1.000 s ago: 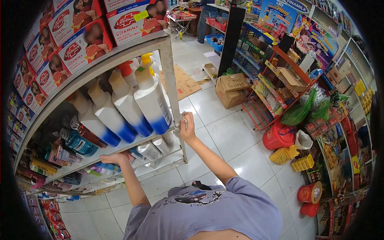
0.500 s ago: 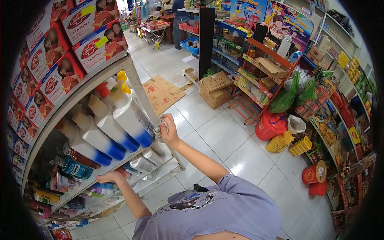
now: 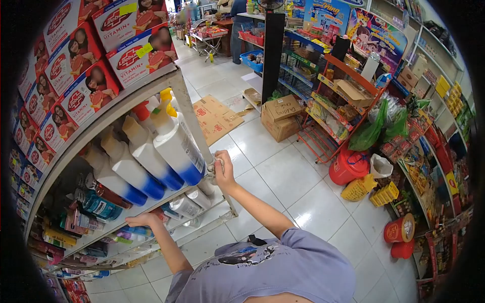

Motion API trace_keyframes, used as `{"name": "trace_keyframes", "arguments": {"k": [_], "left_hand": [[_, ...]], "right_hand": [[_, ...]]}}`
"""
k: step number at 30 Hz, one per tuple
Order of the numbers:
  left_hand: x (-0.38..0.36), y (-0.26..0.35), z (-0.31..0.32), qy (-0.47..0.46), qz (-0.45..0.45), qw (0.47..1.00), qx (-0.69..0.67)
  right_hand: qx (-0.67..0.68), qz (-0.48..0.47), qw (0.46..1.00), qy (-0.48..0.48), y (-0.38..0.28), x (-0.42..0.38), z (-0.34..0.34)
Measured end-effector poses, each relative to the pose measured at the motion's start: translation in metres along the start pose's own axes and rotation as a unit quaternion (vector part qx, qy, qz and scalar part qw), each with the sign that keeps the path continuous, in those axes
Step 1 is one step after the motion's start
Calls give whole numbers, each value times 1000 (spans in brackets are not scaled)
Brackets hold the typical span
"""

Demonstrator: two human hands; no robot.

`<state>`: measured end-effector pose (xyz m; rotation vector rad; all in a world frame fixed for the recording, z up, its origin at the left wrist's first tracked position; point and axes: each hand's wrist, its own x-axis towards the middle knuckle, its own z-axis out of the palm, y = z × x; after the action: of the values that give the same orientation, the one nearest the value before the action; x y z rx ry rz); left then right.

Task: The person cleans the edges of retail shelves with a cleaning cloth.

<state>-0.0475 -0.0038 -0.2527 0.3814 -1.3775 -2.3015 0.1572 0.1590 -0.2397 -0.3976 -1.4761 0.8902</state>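
Note:
My right hand (image 3: 225, 171) is closed around a crumpled grey-white cloth (image 3: 210, 166), pressed against the front corner post (image 3: 193, 113) of a shelf rack. Just left of it, a row of tall white bottles with blue bases (image 3: 178, 146) stands on the upper shelf. My left hand (image 3: 143, 220) rests by that shelf's front edge (image 3: 112, 228), fingers stretched out and holding nothing I can see. Close to it on the shelf is a teal mouthwash bottle (image 3: 100, 205). Below are more white bottles (image 3: 183, 206) on a lower shelf.
Red and white soap boxes (image 3: 136, 58) are stacked on top of the rack. Flattened cardboard (image 3: 214, 118) lies on the tiled floor beyond. Cartons (image 3: 279, 123), a red snack stand (image 3: 336, 101) and a red bucket (image 3: 348, 166) stand to the right. A person (image 3: 237, 33) is far back.
The whole view has shifted, so the rack and floor items appear slightly further right and lower. My right hand still holds the cloth at the post; my left hand stays by the shelf edge.

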Motion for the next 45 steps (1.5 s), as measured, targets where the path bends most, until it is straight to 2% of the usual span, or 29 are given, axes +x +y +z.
{"name": "trace_keyframes", "arguments": {"k": [4,6,8,9,10,11,13,15,16,17,18,19,20,21,22,24,27,31,34,36,37,38,39,41,43,45], "left_hand": [[-7,10,1,-9,6,1000,-13],[-4,6,1,11,41,999,7],[11,4,-7,-7,17,1000,12],[6,-5,-8,-33,-16,999,20],[3,-4,-7,-15,-37,999,29],[8,-6,-5,-1,-51,998,42],[39,-32,-11,-35,-39,998,26],[25,-22,-5,-13,-14,999,48],[36,-28,-8,-3,20,998,63],[47,-43,-11,11,49,996,72],[103,-94,-27,-55,84,994,49],[89,-79,-25,-83,51,994,53],[58,-46,-17,-33,39,997,58],[61,-56,-15,3,40,997,66],[65,-66,-14,39,40,996,74],[63,-67,-11,37,53,995,74],[57,-61,-9,43,51,995,80],[20,-22,0,73,32,993,92],[12,-13,3,50,-3,997,64],[16,-8,0,35,-17,998,52],[18,-10,-3,20,-19,998,53],[22,-13,-4,36,-10,997,60],[27,-20,-7,18,-19,998,61],[39,-39,-11,-20,16,999,-23],[-11,13,3,16,-51,998,-43],[1,2,0,-11,-28,999,-36]], "right_hand": [[-3,-4,1000,-11,-3,0,1],[-8,18,1000,-20,11,-13,-1],[-53,46,997,-35,42,-36,1],[-187,-62,980,22,102,-68,9],[-152,110,980,-69,84,-74,-4],[-114,118,985,-46,89,-83,-5],[-96,100,990,21,70,-75,-9],[-68,106,992,7,47,-60,-4],[-22,148,989,10,42,-51,2],[-6,134,991,8,32,-41,8],[33,147,989,-7,22,-31,11],[56,158,986,-13,11,-16,7],[24,81,996,6,0,-7,8],[-13,11,1000,26,-12,1,8],[-30,11,999,39,-20,8,3],[20,13,1000,-10,-28,7,4],[-10,-16,999,-28,-10,-1,0],[-59,34,998,-12,27,-39,4],[-100,75,992,-1,44,-57,0],[-74,108,989,-68,37,-52,-10],[-82,82,991,-71,34,-47,-11],[-88,58,992,-76,31,-41,-12],[-58,84,991,-88,26,-32,-12],[-15,105,987,-120,17,-18,-10],[-28,40,998,-48,10,-8,-4],[-111,15,994,7,40,-23,5]]}}
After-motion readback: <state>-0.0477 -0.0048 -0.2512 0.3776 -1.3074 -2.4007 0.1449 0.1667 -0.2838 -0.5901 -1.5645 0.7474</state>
